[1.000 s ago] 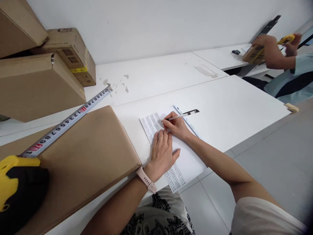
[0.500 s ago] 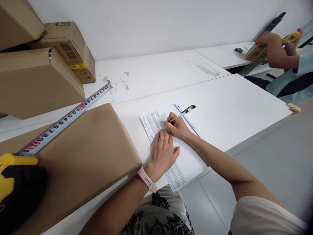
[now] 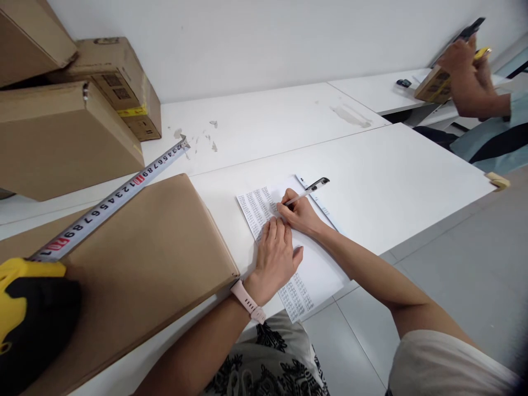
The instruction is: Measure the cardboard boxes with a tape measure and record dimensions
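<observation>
My right hand (image 3: 300,213) is closed around a pen (image 3: 312,188), its tip hidden at the paper. The sheet of paper (image 3: 319,264) carries columns of small writing and overhangs the table's front edge. Flat on that sheet rests my left hand (image 3: 275,254), fingers stretched out and thumb apart, holding nothing. To the left lies a large cardboard box (image 3: 157,253). On it sits a yellow and black tape measure (image 3: 37,313), its blade (image 3: 111,203) pulled out across the box top and past its far edge.
More cardboard boxes (image 3: 61,137) are stacked at the back left against the wall. The white table (image 3: 396,176) stretches right, with a tan piece (image 3: 497,181) at its corner. At the far right, another person's hands (image 3: 462,60) hold something yellow by a small box (image 3: 435,85).
My hands and the pen stay almost still on the paper. The other person's hands at the far right have shifted up and left over the small box.
</observation>
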Available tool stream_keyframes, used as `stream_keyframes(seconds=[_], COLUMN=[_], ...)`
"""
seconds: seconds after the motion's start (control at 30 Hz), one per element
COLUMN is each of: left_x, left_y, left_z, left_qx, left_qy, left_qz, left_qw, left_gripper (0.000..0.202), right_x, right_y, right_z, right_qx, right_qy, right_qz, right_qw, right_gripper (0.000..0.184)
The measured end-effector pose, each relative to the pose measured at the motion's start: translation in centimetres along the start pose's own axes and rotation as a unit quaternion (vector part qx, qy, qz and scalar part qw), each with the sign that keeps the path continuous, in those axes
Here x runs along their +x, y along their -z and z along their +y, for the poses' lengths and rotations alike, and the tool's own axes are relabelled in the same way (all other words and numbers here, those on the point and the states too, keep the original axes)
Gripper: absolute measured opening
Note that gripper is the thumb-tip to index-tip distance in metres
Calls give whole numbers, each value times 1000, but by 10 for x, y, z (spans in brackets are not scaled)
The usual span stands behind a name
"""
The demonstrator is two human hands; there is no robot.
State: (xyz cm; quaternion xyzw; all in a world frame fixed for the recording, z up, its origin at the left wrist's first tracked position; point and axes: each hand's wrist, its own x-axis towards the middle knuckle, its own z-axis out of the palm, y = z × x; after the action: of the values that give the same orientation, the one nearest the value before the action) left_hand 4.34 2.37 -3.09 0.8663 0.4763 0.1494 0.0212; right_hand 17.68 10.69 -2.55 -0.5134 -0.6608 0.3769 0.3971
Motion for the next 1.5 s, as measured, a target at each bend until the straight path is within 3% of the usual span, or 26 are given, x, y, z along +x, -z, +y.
stream_keyframes(seconds=[0.47,1.5], left_x=[0,1], left_y=[1,2], left_z=[0,0], left_qx=[24,18], left_qy=[0,-1], left_qz=[2,-7], left_qw=[1000,1000], left_gripper=[64,64], right_x=[1,2], right_y=[1,2], right_z=[3,4], right_qx=[-5,-5], right_qy=[-7,-4], right_qz=[22,10], right_qw=[1000,1000], right_gripper=[18,16])
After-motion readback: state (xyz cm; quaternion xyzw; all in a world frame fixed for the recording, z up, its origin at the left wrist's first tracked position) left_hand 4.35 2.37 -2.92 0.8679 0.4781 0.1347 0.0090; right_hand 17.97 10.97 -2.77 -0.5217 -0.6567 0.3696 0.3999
